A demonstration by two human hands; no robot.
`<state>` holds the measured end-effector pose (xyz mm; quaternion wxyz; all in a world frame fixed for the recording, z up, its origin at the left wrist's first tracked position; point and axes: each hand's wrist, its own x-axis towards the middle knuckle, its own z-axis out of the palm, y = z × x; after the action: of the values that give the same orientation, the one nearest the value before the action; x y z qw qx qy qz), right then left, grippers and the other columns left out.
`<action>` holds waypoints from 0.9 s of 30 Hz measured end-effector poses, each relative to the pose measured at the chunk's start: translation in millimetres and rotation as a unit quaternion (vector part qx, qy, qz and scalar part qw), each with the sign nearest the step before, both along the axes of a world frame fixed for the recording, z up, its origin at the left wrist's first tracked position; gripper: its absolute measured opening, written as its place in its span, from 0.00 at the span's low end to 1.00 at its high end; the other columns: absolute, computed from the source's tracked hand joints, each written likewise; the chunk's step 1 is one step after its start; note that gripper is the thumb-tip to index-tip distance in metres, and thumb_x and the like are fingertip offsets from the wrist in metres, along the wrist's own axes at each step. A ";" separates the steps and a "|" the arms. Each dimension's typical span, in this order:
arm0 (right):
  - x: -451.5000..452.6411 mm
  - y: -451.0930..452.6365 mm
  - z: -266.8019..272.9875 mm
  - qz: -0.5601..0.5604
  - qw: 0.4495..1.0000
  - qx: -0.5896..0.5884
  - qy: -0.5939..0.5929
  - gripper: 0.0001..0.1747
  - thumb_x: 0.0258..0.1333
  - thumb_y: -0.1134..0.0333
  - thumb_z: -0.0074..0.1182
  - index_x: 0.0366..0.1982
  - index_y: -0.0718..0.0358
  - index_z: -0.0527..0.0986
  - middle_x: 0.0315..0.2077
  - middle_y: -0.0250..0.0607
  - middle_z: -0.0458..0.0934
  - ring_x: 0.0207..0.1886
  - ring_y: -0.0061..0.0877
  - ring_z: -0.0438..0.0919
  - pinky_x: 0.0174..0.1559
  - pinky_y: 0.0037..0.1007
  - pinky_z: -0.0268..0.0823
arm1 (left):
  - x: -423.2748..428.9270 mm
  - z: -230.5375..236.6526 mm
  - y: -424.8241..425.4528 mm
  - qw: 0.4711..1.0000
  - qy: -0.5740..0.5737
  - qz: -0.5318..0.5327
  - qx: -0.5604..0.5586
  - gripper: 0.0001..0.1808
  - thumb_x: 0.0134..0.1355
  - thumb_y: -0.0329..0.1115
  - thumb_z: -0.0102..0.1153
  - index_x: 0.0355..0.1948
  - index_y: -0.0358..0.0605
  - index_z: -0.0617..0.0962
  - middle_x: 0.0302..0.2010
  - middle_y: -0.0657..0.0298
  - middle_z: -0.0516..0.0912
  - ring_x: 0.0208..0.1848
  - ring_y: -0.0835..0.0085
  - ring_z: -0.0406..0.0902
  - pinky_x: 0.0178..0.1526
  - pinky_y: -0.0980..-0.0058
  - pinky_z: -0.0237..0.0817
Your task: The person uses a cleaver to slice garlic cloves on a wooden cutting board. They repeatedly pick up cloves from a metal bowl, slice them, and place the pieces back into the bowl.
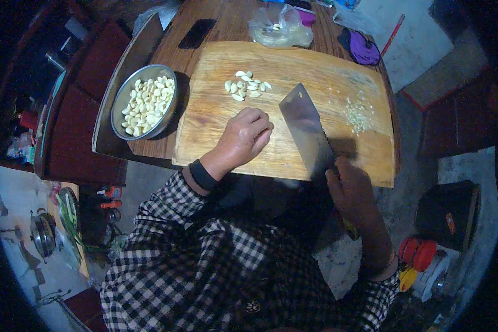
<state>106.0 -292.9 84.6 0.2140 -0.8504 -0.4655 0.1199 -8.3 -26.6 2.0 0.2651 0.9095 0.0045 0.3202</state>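
My right hand (pixel 350 189) grips the handle of a cleaver (pixel 305 126) with a notched spine or edge on its right side. The broad blade hangs over the wooden cutting board (pixel 216 128). Left of the blade, my left hand (pixel 249 135) is over the board with its fingers curled under; whether anything is inside it is hidden. Just beyond that hand lies a loose group of whole garlic cloves (pixel 245 86). Chopped garlic bits (pixel 357 116) are scattered at the board's right side. A metal bowl (pixel 166 132) on the left holds many peeled garlic cloves (pixel 149 101).
Behind the board, a clear plastic bag (pixel 280 31) with a few pale pieces sits on the wooden table (pixel 162 54). A dark phone (pixel 197 33) lies at the back left, a purple cloth item (pixel 363 50) at the back right. Dark red cabinets (pixel 83 112) stand left.
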 end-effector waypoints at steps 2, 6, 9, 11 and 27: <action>-1.6 2.6 1.1 0.011 1.000 -0.008 -0.013 0.11 0.67 0.63 0.52 0.37 0.64 0.71 0.31 0.56 0.77 0.36 0.56 0.78 0.40 0.55 0.71 | 1.3 -1.1 -0.3 1.000 -0.025 0.002 -0.015 0.07 0.53 0.24 0.64 0.34 0.39 0.82 0.39 0.55 0.83 0.40 0.55 0.80 0.42 0.60 0.73; -5.0 5.8 3.1 0.031 0.999 -0.027 -0.017 0.10 0.68 0.63 0.50 0.37 0.64 0.71 0.30 0.55 0.78 0.35 0.56 0.79 0.39 0.55 0.72 | 0.6 -1.6 -0.2 0.998 -0.038 0.030 -0.039 0.06 0.53 0.24 0.64 0.33 0.38 0.82 0.35 0.55 0.83 0.37 0.55 0.80 0.40 0.60 0.73; -7.8 9.0 4.9 0.047 0.999 -0.017 -0.019 0.11 0.66 0.64 0.53 0.38 0.66 0.72 0.28 0.57 0.77 0.34 0.56 0.78 0.35 0.52 0.68 | -1.3 -1.5 1.4 0.999 -0.020 0.031 -0.037 0.05 0.53 0.24 0.64 0.32 0.39 0.82 0.32 0.55 0.83 0.36 0.55 0.80 0.39 0.61 0.73; -10.2 11.3 6.9 0.050 0.998 -0.035 -0.026 0.11 0.66 0.64 0.53 0.38 0.66 0.72 0.29 0.58 0.77 0.34 0.56 0.78 0.35 0.53 0.68 | -2.0 -1.7 2.0 0.999 -0.010 0.032 -0.041 0.05 0.54 0.24 0.64 0.32 0.39 0.82 0.31 0.55 0.83 0.36 0.55 0.80 0.39 0.62 0.73; -4.8 21.6 15.8 0.090 0.992 -0.090 -0.008 0.12 0.67 0.63 0.53 0.40 0.65 0.71 0.29 0.58 0.78 0.36 0.58 0.79 0.38 0.56 0.69 | -3.2 -0.7 1.4 0.997 -0.007 0.036 -0.061 0.04 0.54 0.23 0.65 0.32 0.38 0.83 0.33 0.54 0.85 0.37 0.55 0.82 0.39 0.62 0.74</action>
<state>101.2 -271.3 100.4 0.1215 -0.8215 -0.5295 0.1732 -11.5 -25.2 1.3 0.3086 0.8887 0.0548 0.3345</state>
